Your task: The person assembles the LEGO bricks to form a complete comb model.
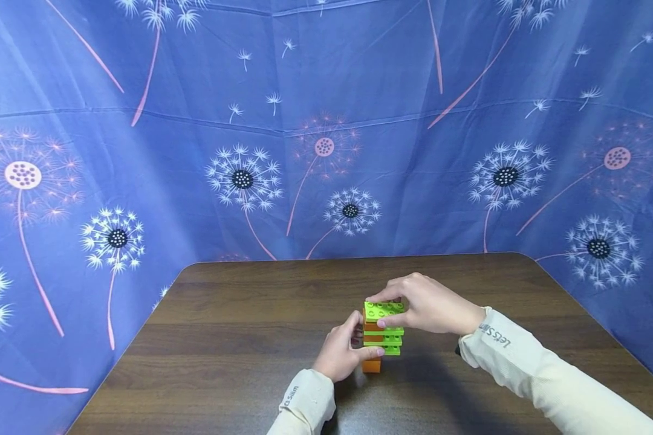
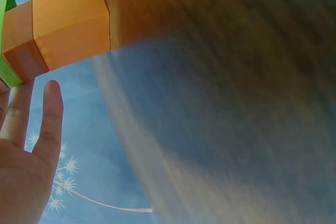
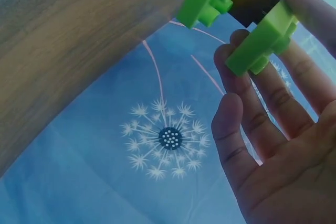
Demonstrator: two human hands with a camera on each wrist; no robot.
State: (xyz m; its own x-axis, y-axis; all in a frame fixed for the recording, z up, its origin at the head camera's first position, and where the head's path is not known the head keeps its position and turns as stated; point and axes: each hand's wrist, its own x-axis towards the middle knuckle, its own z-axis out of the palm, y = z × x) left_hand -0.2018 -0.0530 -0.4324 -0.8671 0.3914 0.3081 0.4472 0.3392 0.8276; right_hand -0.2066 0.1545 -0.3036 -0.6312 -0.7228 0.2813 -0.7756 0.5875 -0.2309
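A tower of orange and lime-green toy building bricks stands upright on the table, the green ones jutting out to the right. My right hand holds the green top brick between thumb and fingers. In the right wrist view, the studs of the green bricks face away from the table. Lower down, my left hand grips the tower from the left, its thumb across the front. Plain orange bricks form the base in the left wrist view, where some left fingertips are hidden behind the tower.
The brown wooden table has rounded far corners. Behind it and along both sides hangs a blue cloth printed with dandelions. Cream sleeves cover both forearms.
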